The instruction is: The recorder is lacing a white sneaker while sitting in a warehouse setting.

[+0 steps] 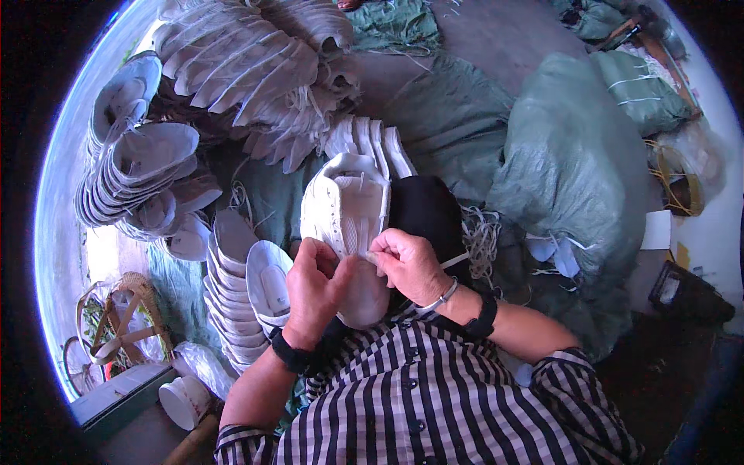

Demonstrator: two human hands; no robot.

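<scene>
A white shoe (366, 205) lies over my lap, its heel end away from me and its rounded toe near my shirt. My left hand (314, 283) is closed at the shoe's left side, thumb by the front of its opening. From the right, my right hand (415, 267) pinches at the same spot. A tiny pale bit shows at its fingertips, too small to name. The two hands nearly meet there. Just right of the shoe is a dark rounded form (426, 217), probably my knee. A bundle of white laces (482, 240) hangs beside it.
Nested stacks of pale shoes stand left (232, 287) and far left (139, 174), with a large heap of them (240, 70) behind. Green woven sacks (570, 155) bulge at the right. A white tub (184, 403) and a woven basket (139, 310) sit lower left.
</scene>
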